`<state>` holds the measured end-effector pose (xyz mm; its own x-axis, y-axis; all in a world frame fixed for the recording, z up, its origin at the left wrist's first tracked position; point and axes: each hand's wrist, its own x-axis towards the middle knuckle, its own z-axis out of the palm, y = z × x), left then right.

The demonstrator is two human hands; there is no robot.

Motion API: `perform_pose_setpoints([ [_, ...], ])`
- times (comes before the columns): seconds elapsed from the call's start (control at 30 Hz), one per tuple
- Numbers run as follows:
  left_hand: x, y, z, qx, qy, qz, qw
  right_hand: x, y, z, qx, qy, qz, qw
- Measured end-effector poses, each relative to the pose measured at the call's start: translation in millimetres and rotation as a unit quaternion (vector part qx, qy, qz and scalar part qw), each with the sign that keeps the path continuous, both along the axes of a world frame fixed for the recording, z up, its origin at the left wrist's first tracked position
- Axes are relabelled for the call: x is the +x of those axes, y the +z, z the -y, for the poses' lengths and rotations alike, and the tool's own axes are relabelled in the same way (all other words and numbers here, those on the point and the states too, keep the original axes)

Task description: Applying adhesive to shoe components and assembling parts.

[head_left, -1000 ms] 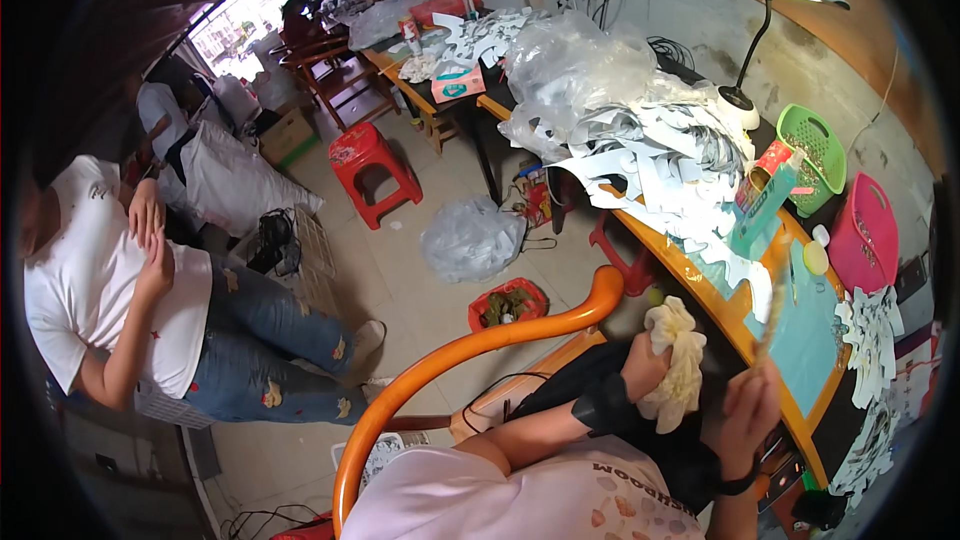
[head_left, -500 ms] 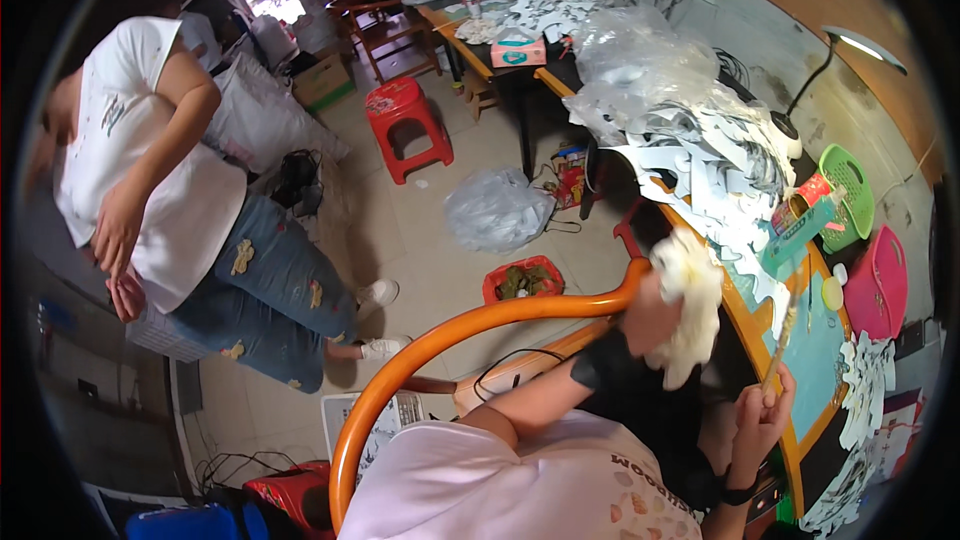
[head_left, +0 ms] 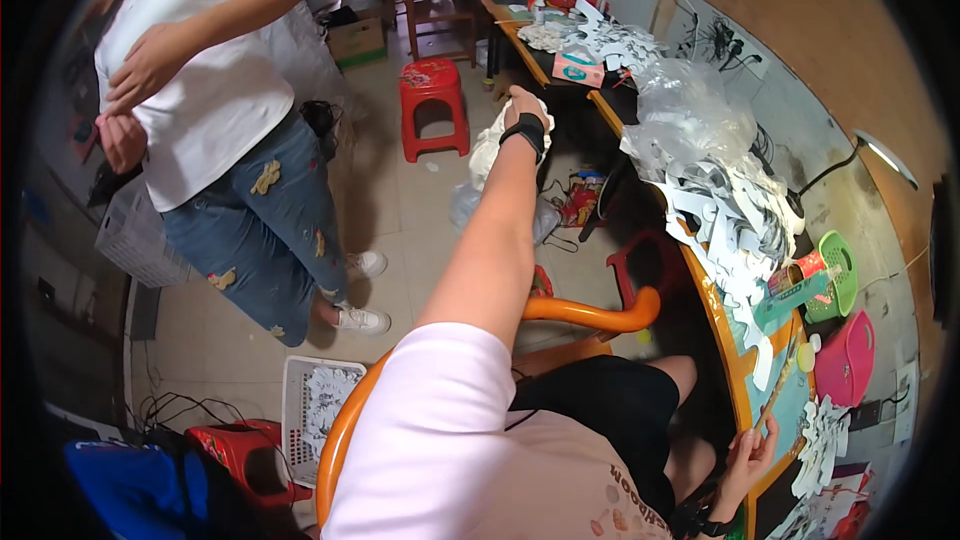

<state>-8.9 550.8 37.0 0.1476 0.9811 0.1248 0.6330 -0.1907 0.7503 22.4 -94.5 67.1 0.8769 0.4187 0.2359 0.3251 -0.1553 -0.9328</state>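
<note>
My left arm stretches far ahead, and my left hand [head_left: 527, 110], with a black band at the wrist, is closed on a floppy cream-white bundle [head_left: 490, 150]. What the bundle is made of cannot be told, and part of it is behind the hand and forearm. At the lower right, by the table edge, my right hand [head_left: 750, 455] grips a thin, pale brush-like stick [head_left: 776, 385] that points up over the table. White curved cut-out pieces [head_left: 730, 220] lie heaped along the table, beyond my right hand.
A person in a white shirt [head_left: 205, 90] stands at the left. A red stool [head_left: 434, 112] is on the floor ahead. An orange wooden chair arm [head_left: 600, 316] curves around me. Green [head_left: 838, 275] and pink [head_left: 846, 358] baskets, a desk lamp [head_left: 885, 160] and clear plastic bags [head_left: 690, 105] line the right.
My left hand has swung forward and left from beside the table, carrying the cream-white bundle out over the floor. My right hand still holds the stick. The view has shifted.
</note>
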Motion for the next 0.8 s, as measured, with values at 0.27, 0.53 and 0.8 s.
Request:
perform_pose_setpoints([
  [0.27,-32,-17,-45,-0.02,-0.016,-0.08,0.996,-1,0,-4,-0.034,0.018,-0.003,0.999],
  [0.53,-21,-29,-64,-0.051,-0.034,-0.08,0.995,-7,8,-5,-0.042,0.019,0.007,0.999],
  [0.8,-16,-29,-61,-0.035,-0.039,-0.109,0.993,-5,-1,-5,-0.015,0.011,-0.001,1.0],
])
